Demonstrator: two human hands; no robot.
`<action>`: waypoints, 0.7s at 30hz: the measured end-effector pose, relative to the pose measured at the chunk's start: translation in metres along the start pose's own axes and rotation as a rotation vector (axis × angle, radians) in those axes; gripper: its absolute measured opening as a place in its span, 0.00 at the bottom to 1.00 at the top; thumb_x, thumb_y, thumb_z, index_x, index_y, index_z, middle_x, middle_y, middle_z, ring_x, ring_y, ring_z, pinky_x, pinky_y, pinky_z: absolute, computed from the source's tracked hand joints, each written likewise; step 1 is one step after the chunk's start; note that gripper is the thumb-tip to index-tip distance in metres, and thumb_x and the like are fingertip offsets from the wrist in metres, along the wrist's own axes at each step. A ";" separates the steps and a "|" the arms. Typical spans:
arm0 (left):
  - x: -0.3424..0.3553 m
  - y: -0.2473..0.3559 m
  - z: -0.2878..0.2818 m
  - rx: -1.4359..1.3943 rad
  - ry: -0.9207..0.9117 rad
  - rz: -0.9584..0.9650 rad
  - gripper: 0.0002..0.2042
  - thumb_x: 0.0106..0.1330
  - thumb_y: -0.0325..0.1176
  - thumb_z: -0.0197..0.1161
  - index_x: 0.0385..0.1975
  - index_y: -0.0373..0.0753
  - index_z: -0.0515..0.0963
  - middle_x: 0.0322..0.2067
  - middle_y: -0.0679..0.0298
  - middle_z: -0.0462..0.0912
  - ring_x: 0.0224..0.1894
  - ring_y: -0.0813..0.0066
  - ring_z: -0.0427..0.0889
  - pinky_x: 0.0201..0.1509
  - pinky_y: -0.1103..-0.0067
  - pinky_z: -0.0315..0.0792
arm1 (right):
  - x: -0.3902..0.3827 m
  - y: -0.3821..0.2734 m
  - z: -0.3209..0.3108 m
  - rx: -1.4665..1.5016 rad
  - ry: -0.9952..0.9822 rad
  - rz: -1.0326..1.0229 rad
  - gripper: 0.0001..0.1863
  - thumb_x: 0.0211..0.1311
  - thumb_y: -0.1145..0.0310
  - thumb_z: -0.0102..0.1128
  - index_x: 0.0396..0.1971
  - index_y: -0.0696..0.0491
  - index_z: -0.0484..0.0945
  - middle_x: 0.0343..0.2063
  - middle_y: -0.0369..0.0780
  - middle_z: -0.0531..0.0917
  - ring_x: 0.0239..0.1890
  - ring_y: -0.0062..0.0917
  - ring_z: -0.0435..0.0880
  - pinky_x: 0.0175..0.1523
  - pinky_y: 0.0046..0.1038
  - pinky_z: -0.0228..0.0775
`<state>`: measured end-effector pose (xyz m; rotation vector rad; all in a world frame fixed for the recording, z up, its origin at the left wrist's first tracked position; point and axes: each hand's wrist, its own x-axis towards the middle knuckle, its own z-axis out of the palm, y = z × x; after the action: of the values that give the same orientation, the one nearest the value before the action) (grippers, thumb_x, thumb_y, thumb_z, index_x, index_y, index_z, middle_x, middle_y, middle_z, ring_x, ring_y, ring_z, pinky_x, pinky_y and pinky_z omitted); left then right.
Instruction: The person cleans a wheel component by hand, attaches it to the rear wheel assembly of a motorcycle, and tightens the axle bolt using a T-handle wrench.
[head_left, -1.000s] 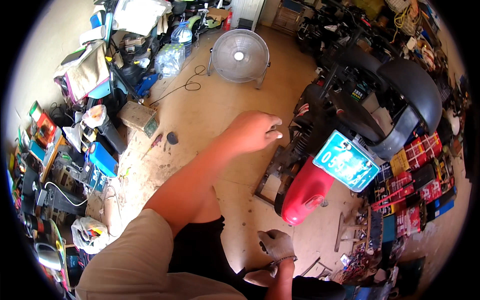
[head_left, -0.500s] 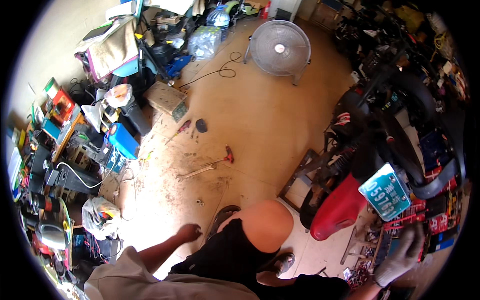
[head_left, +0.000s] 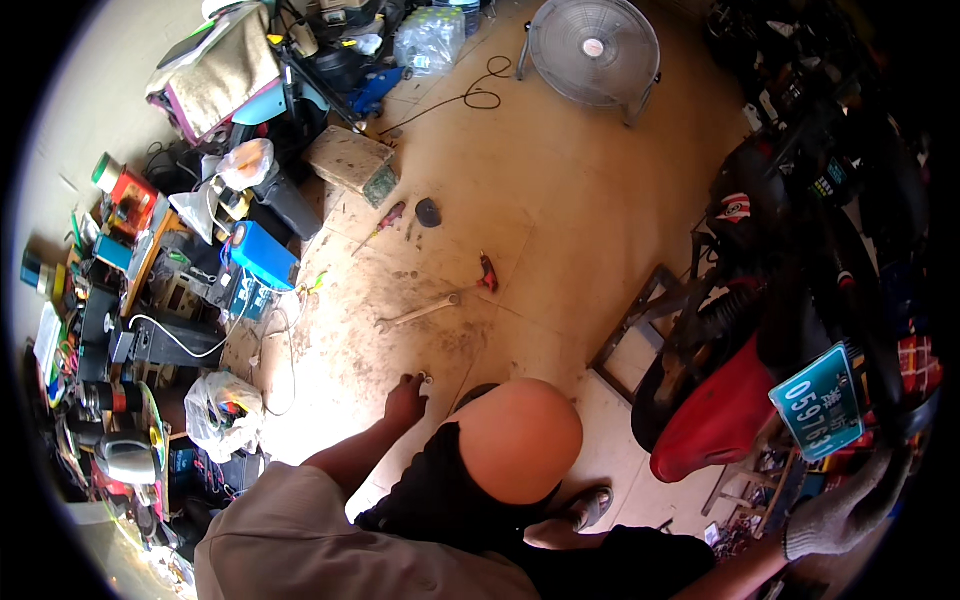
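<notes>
My bare left hand (head_left: 407,400) is low over the tiled floor, its fingers apart beside small ring-shaped metal pieces (head_left: 427,379). Whether the fingertips touch them I cannot tell. My right hand (head_left: 845,510), in a grey knit glove, is at the right edge below the green licence plate (head_left: 818,402) of a motorbike with a red rear fender (head_left: 715,415). Its fingers stretch out, and nothing shows in them. On the floor ahead lie a combination wrench (head_left: 420,311) and a red-and-black handled tool (head_left: 488,272).
A floor fan (head_left: 592,48) stands at the back. Farther left are a screwdriver (head_left: 380,226), a round black piece (head_left: 428,212) and a dirty box (head_left: 350,162). Crowded shelves and a plastic bag (head_left: 222,415) line the left. A metal frame (head_left: 635,340) lies beside the motorbike.
My left hand has moved forward and up to the small metal rings. My gloved right hand has moved further right. The whole view has shifted, with floor things now further right.
</notes>
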<state>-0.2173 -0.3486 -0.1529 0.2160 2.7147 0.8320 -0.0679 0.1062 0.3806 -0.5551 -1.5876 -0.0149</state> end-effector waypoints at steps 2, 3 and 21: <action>0.021 0.009 -0.001 0.008 0.003 -0.037 0.17 0.60 0.32 0.71 0.48 0.39 0.79 0.51 0.46 0.76 0.46 0.42 0.83 0.48 0.55 0.79 | -0.005 0.004 -0.001 -0.017 -0.037 0.029 0.22 0.73 0.62 0.63 0.61 0.57 0.80 0.61 0.47 0.81 0.62 0.32 0.81 0.64 0.29 0.76; 0.031 0.011 0.001 0.017 -0.006 -0.059 0.16 0.59 0.31 0.71 0.47 0.39 0.79 0.51 0.46 0.76 0.46 0.42 0.83 0.48 0.55 0.79 | -0.009 0.007 -0.003 -0.024 -0.058 0.031 0.22 0.73 0.62 0.62 0.61 0.58 0.80 0.61 0.47 0.81 0.62 0.32 0.81 0.64 0.29 0.76; 0.066 -0.015 0.013 0.352 -0.094 -0.173 0.18 0.54 0.19 0.66 0.46 0.33 0.78 0.56 0.44 0.74 0.53 0.45 0.80 0.53 0.59 0.81 | -0.016 -0.019 0.013 0.076 -0.216 -0.174 0.12 0.68 0.69 0.69 0.44 0.63 0.86 0.42 0.45 0.89 0.43 0.30 0.88 0.51 0.27 0.81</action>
<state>-0.2765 -0.3393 -0.1869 0.0883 2.7235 0.2862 -0.0866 0.0886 0.3696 -0.3669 -1.8360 -0.0263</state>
